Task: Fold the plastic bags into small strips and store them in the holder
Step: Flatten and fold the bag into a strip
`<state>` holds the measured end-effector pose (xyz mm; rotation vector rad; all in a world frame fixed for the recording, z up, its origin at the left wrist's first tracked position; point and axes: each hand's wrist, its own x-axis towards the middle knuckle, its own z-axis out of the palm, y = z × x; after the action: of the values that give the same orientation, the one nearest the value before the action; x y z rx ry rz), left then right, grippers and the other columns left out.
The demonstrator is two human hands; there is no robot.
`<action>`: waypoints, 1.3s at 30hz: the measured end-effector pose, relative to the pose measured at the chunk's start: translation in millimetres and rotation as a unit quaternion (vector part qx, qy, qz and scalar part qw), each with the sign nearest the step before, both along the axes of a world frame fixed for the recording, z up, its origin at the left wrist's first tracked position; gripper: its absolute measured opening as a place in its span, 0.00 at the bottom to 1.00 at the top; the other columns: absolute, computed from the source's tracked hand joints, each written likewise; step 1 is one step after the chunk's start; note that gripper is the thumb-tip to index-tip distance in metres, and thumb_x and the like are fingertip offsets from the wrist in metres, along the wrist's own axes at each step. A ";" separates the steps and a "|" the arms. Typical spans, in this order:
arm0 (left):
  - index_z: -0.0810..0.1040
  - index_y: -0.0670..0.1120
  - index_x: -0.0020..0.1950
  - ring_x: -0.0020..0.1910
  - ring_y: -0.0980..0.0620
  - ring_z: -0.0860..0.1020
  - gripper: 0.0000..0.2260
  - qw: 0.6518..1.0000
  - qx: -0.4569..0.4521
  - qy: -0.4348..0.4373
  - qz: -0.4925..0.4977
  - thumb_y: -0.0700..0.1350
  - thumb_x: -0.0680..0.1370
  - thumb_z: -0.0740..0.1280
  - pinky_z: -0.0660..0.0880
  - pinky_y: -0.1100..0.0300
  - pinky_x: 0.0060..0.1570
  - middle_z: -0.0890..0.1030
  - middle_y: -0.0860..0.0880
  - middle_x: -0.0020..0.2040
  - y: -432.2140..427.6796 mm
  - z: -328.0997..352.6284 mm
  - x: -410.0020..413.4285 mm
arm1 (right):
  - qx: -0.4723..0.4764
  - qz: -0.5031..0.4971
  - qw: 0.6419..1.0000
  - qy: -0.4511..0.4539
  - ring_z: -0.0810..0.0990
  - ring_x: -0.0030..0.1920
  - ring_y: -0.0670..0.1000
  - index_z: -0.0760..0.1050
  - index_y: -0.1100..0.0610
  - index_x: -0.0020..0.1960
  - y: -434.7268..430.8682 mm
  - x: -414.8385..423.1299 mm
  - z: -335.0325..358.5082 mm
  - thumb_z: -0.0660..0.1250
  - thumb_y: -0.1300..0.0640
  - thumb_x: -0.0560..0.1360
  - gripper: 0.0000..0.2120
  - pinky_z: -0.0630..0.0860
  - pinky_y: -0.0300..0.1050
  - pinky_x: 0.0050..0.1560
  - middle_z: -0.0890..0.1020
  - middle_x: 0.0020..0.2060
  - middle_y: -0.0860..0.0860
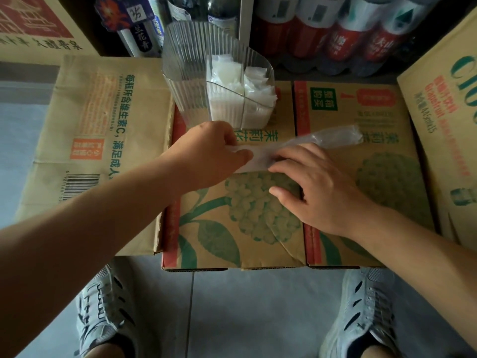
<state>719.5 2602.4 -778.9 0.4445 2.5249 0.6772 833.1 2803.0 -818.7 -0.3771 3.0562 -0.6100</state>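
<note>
Since the holder [219,73] at 12 o'clock already has folded bags [232,81] packed in its 3 o'clock side, I'd say we're partway. The current plastic bag [335,136] is just a long strip across the cardboard box [258,215]. The left hand [214,148] pinches its 9 o'clock end and the right hand [317,182] presses flat on it, so folding small and stashing remain.

Grey tiled floor [245,306], 6 o'clock. Floral carton [227,236] centre; side cartons [90,120] 9 and 3 o'clock. Red-labelled bottles [348,40], 1 o'clock. Dim, soft light.

Holder [196,81] beyond hands; boxtop [382,140] rightward bare.
</note>
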 end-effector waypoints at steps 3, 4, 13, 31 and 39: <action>0.77 0.51 0.52 0.31 0.54 0.78 0.09 0.992 0.103 -0.059 0.041 0.49 0.75 0.74 0.78 0.55 0.33 0.83 0.52 0.43 0.3 -4.3 1.1 | 0.005 0.000 1.000 -0.002 0.73 0.65 0.53 0.80 0.56 0.62 -0.3 -0.6 -0.4 0.63 0.44 0.79 0.20 0.73 0.57 0.63 0.78 0.62 0.50; 0.77 0.51 0.54 0.29 0.55 0.77 0.10 0.988 0.127 -0.072 0.044 0.46 0.76 0.74 0.77 0.55 0.32 0.84 0.51 0.44 -1.1 -6.8 2.4 | -0.001 0.000 1.000 -0.002 0.73 0.65 0.53 0.80 0.56 0.62 -0.4 -1.0 -0.9 0.63 0.44 0.79 0.20 0.73 0.57 0.64 0.79 0.62 0.50; 0.86 0.45 0.50 0.33 0.54 0.77 0.08 0.897 0.264 -0.296 0.195 0.35 0.79 0.68 0.77 0.62 0.35 0.81 0.44 0.43 -3.3 -4.2 30.3 | -0.131 -0.029 0.989 0.058 0.79 0.60 0.52 0.84 0.58 0.55 -4.0 0.6 18.8 0.74 0.53 0.74 0.13 0.75 0.51 0.63 0.83 0.55 0.50; 0.76 0.43 0.71 0.60 0.37 0.79 0.32 0.798 0.364 -0.473 0.079 0.33 0.66 0.59 0.71 0.45 0.60 0.80 0.35 0.64 -10.0 -11.7 41.7 | -0.474 -0.148 0.867 -0.047 0.84 0.52 0.58 0.82 0.53 0.50 -19.4 10.1 32.2 0.72 0.52 0.74 0.07 0.80 0.60 0.59 0.86 0.48 0.55; 0.75 0.45 0.71 0.57 0.32 0.77 0.26 0.816 0.365 -0.449 0.023 0.32 0.73 0.70 0.72 0.41 0.59 0.78 0.31 0.63 -7.6 -16.9 46.8 | -0.654 -0.227 0.700 -0.177 0.83 0.55 0.64 0.79 0.65 0.58 -24.5 10.8 42.5 0.72 0.54 0.70 0.20 0.81 0.54 0.51 0.80 0.57 0.71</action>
<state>766.3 2594.8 -795.8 0.2109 1.3219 1.4635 843.8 2778.5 -776.3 0.5193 1.7696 -2.4176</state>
